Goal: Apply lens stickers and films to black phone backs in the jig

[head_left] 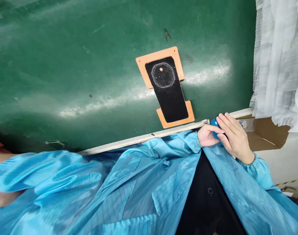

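Observation:
My left hand [207, 135] is at the table's front edge, its fingers closed round a glossy blue rounded object [214, 123]. My right hand [234, 137] lies over the same object from the right, fingers bent across it and thumb near my left hand. Most of the blue object is hidden by the hands, so its kind does not show. Left of the hands, on the table, lies a black phone-shaped panel [172, 101] with a pale octagonal outline and a small hole. It sits on an orange notched plate [141, 67].
The green tabletop [90, 58] has a pale front edge [139, 138]. White pleated sheets [278, 58] hang over its right side. Below them is an open cardboard box [268, 137]. A small dark V-shaped object [167, 34] lies beyond the plate. A blue sleeve [41, 169] reaches in at the left.

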Available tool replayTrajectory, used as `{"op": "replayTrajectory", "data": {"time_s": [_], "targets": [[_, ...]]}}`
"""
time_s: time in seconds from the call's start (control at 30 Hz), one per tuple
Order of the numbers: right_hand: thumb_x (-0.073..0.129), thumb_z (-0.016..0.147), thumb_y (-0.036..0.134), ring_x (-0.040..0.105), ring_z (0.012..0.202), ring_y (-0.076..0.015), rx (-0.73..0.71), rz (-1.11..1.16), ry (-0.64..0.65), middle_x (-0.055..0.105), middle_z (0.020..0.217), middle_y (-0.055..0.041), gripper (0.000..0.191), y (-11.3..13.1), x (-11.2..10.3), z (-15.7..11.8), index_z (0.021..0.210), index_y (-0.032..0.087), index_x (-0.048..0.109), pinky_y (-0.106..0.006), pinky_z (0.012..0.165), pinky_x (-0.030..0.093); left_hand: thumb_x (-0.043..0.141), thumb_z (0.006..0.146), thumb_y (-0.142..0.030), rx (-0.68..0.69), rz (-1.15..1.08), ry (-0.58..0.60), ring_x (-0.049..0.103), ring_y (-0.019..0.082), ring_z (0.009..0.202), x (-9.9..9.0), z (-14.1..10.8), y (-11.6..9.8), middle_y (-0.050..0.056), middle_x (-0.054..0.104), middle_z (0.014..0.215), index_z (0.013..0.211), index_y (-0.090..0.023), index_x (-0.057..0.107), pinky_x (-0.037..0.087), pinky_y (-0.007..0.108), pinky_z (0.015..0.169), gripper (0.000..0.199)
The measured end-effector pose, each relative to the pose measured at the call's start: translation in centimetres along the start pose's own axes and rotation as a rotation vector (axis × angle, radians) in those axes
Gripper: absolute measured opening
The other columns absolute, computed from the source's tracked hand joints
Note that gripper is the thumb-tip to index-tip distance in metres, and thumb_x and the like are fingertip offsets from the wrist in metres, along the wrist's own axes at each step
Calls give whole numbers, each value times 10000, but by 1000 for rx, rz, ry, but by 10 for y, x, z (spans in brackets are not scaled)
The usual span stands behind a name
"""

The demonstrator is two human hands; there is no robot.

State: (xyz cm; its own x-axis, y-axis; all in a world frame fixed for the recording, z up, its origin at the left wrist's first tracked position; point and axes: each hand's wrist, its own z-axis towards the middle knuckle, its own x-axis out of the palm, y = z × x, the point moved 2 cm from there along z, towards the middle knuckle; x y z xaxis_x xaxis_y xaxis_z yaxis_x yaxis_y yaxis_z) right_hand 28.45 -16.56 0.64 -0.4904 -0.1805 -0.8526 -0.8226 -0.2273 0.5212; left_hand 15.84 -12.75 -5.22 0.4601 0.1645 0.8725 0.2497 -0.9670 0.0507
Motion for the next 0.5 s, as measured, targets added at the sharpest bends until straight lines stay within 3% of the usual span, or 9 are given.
{"op": "replayTrajectory", "data": {"time_s": [0.1, 0.23, 0.37, 0.43, 0.5], "targets": [[596, 1031, 240, 461, 1524, -337, 21, 64, -34, 507, 1624, -100, 687, 1, 0, -8, 1669, 258, 341, -576, 1249, 436, 729, 631, -140, -63, 1, 48, 697, 317, 1162, 0, -1, 2, 133, 773, 1050, 919, -129, 698, 500, 483, 1069, 290], [622, 989, 122, 526, 1479, -309, 77, 173, -107, 484, 1645, -46, 714, 2, -5, -16, 1632, 347, 409, -540, 1226, 482, 819, 680, -180, -46, 27, 35, 714, 271, 1094, -7, 3, 8, 105, 771, 1044, 1003, -122, 687, 473, 451, 1098, 353], [721, 936, 177, 504, 1494, -329, 206, 217, -209, 451, 1666, -92, 828, -4, -4, -26, 1662, 316, 349, -526, 1200, 503, 896, 704, -259, -39, 95, 11, 708, 251, 1074, -14, 5, 15, 86, 767, 1029, 1034, -117, 707, 436, 456, 1134, 406], [771, 905, 241, 584, 1410, -328, 306, 287, -241, 558, 1562, -127, 803, -9, 0, -32, 1624, 288, 414, -518, 1144, 543, 909, 713, -294, -82, 140, 30, 706, 264, 1089, -14, 3, 16, 98, 765, 1064, 1023, -123, 722, 445, 494, 1131, 400], [792, 893, 316, 680, 1235, -298, 394, 380, -239, 655, 1382, -127, 648, -13, 4, -39, 1492, 262, 551, -474, 1034, 601, 891, 754, -306, -180, 173, 87, 707, 274, 1102, -12, -2, 15, 119, 755, 1132, 1054, -134, 726, 479, 541, 1100, 383]]}}
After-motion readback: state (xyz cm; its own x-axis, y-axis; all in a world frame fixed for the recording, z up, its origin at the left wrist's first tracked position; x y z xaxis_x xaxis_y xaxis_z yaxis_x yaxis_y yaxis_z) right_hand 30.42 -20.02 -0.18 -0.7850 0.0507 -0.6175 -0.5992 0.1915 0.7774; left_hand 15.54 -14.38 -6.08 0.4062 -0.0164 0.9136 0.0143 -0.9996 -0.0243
